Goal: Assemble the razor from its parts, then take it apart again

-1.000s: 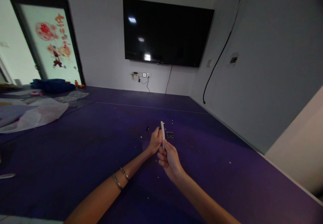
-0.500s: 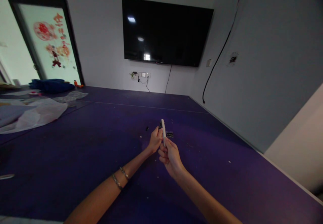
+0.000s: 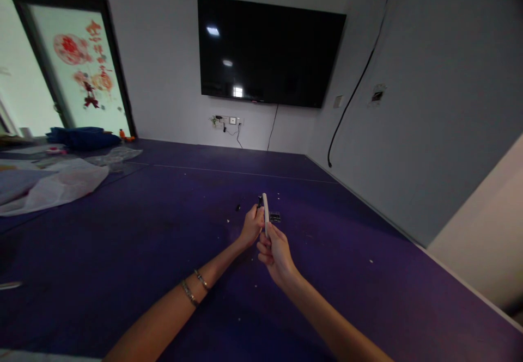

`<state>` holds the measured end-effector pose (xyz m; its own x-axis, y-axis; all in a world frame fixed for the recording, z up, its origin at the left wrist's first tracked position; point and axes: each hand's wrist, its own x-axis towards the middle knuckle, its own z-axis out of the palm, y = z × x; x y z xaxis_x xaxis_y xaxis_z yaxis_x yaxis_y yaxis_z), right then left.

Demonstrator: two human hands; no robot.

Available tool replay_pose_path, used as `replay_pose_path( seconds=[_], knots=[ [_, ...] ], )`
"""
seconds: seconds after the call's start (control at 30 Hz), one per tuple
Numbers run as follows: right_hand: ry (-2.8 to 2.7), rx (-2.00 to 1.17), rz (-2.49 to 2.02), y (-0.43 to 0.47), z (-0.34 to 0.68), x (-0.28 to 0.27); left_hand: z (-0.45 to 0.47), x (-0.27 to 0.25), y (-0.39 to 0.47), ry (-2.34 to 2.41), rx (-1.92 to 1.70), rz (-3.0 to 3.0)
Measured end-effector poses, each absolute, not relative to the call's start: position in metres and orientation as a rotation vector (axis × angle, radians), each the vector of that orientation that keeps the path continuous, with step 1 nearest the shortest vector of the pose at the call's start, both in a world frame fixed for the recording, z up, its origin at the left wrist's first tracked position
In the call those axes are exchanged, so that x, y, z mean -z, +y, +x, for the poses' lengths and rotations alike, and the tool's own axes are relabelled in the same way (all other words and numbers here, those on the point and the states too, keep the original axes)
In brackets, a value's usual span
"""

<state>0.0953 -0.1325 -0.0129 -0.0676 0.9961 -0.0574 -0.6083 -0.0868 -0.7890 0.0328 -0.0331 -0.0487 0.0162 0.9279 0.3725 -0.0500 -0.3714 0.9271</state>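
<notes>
Head view: a thin white strip [image 3: 266, 208] is gripped at its near end between the thumb and fingers of the right hand [image 3: 278, 249] and is held upright, slightly tilted. By the left hand [image 3: 251, 227], just left of it, a small dark object [image 3: 260, 202] is grasped in curled fingers; whether the strip is also touched there cannot be told, as the contact is hidden.

Both hands are held above a purple tabletop [image 3: 327, 275]. Just right of the strip a dark packet [image 3: 275, 216] is seen, and left of the left hand a small black piece [image 3: 238, 208]; white crumbs are scattered around.

Because the strip is pinched only at one end, it could be twisted or dropped if pushed sideways. The black piece could be knocked away by a careless sweep of the left hand.

Compared with one second earlier, the strip's far end is shifted slightly right, and the visible gap to the packet is narrowed; both grips are kept, and the packet and black piece are left in place.
</notes>
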Motion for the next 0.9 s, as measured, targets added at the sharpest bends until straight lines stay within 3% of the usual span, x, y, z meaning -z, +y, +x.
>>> replay_pose_path(
  seconds=[0.5,0.7,0.9],
  knots=[
    [-0.711,-1.549,-0.728,-0.142,0.095,0.018,0.031,0.046,-0.030,0.801,-1.402,1.276],
    [-0.900,-1.166,-0.675,-0.118,0.121,-0.016,0.021,0.042,-0.016,0.675,-1.251,1.363],
    [-1.268,-0.783,-0.866,-0.067,0.173,-0.043,0.009,0.038,0.001,0.636,-1.320,1.603]
  ],
)
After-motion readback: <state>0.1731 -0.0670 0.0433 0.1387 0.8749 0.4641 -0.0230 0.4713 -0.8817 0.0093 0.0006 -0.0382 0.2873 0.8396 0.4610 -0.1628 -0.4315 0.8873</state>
